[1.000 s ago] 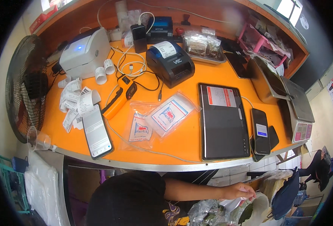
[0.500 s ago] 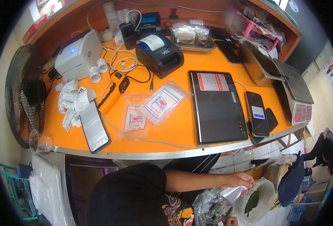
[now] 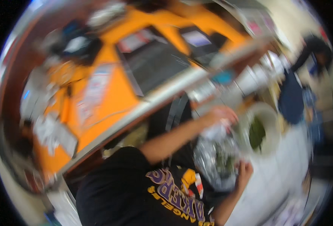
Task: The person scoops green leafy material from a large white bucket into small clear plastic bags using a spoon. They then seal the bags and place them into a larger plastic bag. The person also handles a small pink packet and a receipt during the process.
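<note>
My left hand reaches across from the left with fingers closed on a small whitish plastic bag. Beneath it, a large clear plastic bag lies by my lap, with dark green matter inside. My right hand is closed at the right edge of this large bag; what its fingers hold, if anything, is too blurred to make out. Just right of my left hand stands a whitish bucket with a dark green leafy mass in it.
An orange desk carries a tablet, phones, printers, flat printed plastic packs and curled paper slips. Its metal edge runs diagonally above my left arm. Beyond the bucket are a dark blue cloth item and a person.
My view has swung to the right and tilted, so the desk now slants and blurs. More of the large bag, my right hand and forearm shows. My left hand still holds the small bag.
</note>
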A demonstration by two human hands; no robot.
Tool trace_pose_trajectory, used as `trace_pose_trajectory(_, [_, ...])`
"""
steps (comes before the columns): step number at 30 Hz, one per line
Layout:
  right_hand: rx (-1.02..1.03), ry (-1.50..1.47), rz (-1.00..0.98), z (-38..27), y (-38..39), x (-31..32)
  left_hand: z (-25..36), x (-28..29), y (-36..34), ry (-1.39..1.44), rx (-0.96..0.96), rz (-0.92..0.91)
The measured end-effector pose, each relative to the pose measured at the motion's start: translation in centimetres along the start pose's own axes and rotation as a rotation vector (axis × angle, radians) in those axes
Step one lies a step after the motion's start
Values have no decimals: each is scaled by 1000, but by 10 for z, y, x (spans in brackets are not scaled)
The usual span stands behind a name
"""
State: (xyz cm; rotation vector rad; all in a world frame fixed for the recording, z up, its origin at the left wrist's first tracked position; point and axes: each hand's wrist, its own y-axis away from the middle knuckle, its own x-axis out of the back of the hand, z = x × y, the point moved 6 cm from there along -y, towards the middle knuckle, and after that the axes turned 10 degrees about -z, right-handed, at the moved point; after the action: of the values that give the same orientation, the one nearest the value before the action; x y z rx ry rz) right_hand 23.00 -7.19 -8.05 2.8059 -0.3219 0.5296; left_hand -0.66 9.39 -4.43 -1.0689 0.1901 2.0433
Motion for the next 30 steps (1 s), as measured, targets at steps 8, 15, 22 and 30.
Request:
trace_pose_trajectory(8, [-22,-513,29,16,6,15,11,6,7,-381,114,297])
trace_pose_trajectory(15, [-160,469,171,-24,11,6,3,7,9,-374,165,297])
trace_pose_trajectory(22, [764,127,-399,-329,-35,-137,-27,20,0,-360,-145,245])
trace_pose_trajectory(30, [1264,285,-1192,-544,-23,-465,-53,38,-10,-384,-166,220])
